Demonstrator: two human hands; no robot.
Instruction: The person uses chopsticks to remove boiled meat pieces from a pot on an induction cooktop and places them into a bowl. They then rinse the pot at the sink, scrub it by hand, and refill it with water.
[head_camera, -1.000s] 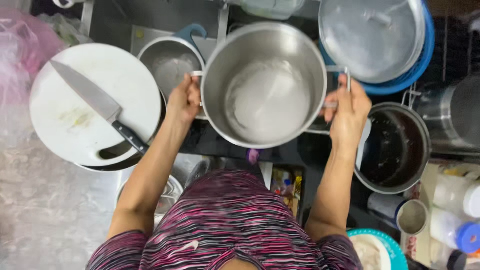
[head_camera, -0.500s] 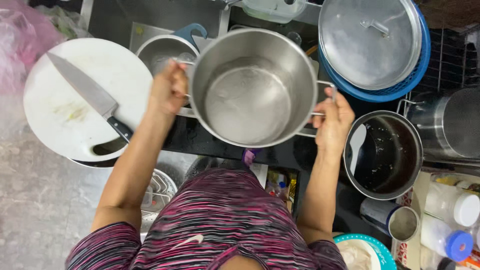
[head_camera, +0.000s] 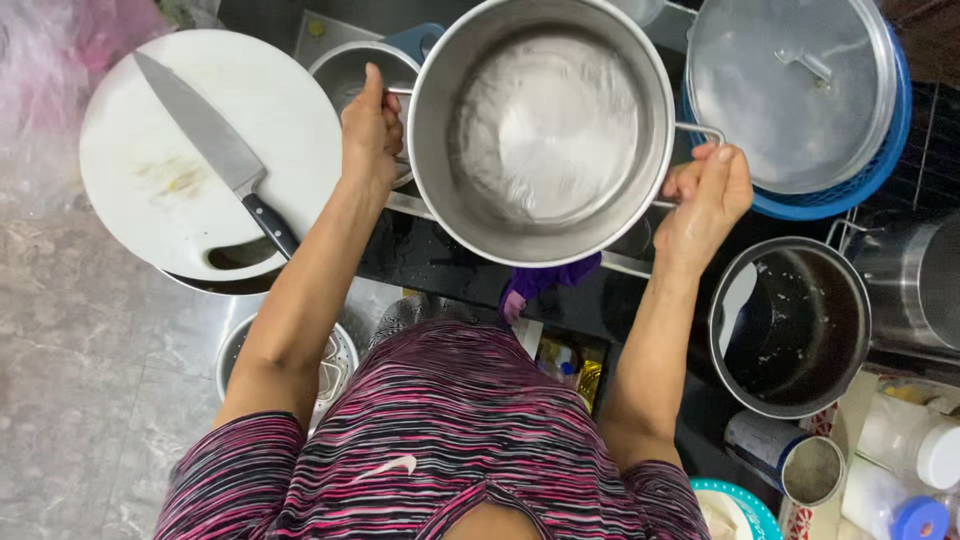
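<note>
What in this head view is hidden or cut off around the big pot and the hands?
- Steel pot: far rim cut by the top edge.
- Left hand: fingertips hidden behind the pot handle.
- Small pot: mostly covered by hand and steel pot.
- Sink: hidden beneath the steel pot.

Head camera, single view, looking straight down.
Close above the steel pot; wearer's torso at 6 o'clock.
</note>
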